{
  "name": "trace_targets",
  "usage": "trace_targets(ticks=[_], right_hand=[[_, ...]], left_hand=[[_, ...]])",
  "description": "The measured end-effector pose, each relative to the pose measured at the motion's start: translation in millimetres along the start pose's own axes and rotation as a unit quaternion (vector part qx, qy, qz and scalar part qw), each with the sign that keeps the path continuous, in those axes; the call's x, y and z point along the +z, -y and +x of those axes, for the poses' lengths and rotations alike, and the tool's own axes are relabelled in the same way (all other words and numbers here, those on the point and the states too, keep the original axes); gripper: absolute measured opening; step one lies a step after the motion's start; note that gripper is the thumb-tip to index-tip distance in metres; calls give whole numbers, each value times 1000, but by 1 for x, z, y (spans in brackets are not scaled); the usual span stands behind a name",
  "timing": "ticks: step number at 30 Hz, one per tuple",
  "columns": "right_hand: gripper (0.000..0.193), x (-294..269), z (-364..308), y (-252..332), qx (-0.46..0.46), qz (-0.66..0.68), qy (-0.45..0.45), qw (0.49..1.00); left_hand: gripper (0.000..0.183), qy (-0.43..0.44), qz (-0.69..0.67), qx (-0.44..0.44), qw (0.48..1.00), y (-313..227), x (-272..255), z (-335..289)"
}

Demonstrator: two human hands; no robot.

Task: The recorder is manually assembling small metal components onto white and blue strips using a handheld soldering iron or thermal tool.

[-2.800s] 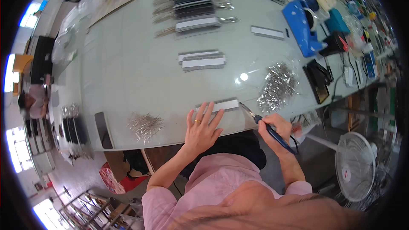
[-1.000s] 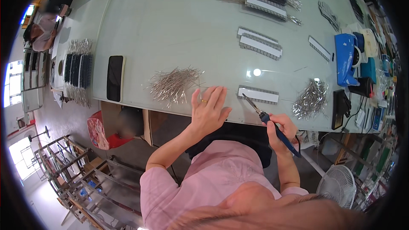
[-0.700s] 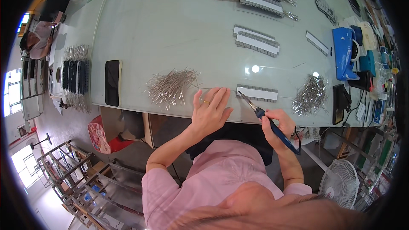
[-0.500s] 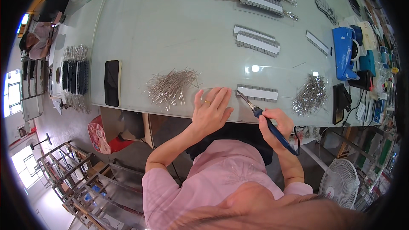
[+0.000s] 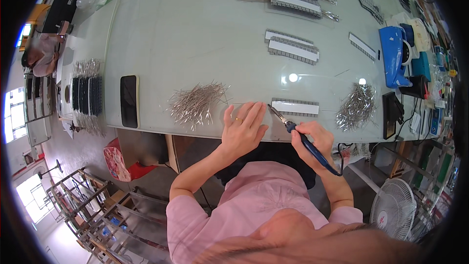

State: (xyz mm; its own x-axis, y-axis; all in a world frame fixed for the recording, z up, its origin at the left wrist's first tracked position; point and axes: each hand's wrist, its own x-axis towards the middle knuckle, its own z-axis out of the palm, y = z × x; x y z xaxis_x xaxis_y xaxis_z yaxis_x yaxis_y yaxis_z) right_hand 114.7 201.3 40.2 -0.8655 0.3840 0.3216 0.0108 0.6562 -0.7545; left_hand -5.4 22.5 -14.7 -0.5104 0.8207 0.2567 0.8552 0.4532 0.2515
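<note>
My right hand (image 5: 317, 142) grips a soldering iron (image 5: 308, 145) with a dark blue handle and a cable. Its metal tip points up and left, just off the left end of a narrow white strip with grey gridded edges (image 5: 295, 107). My left hand (image 5: 244, 129), a ring on one finger, lies flat with fingers stretched out, its fingertips close to the iron's tip. A thin wire shows beside the left fingers; whether they press on it is hidden. Left of that hand lies a pile of thin metal leads (image 5: 198, 102); a second lead pile (image 5: 356, 106) is right of the strip.
Two gridded strips (image 5: 293, 50) lie farther back, with a stack of wired strips (image 5: 295, 2) behind. A phone (image 5: 129, 101) and a wired bundle (image 5: 87, 93) are at left. At right stand a blue tape dispenser (image 5: 392, 58) and a black box (image 5: 391, 116). A fan (image 5: 393, 208) stands below.
The soldering iron's tip has moved left, from the strip's left end to the space beside my left fingertips. My left hand keeps nearly the same place. The whole view has shifted slightly.
</note>
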Motion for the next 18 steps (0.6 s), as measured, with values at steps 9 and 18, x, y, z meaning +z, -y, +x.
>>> trace_targets(ticks=[9,18], right_hand=[[6,0,-13,-27,246,236,-9,940],[6,-48,-38,-50,204,240,-253,915]], left_hand=[[44,-101,-80,97,987,-15,-4,-8],[101,102,-102,67,987,-58,0,44]])
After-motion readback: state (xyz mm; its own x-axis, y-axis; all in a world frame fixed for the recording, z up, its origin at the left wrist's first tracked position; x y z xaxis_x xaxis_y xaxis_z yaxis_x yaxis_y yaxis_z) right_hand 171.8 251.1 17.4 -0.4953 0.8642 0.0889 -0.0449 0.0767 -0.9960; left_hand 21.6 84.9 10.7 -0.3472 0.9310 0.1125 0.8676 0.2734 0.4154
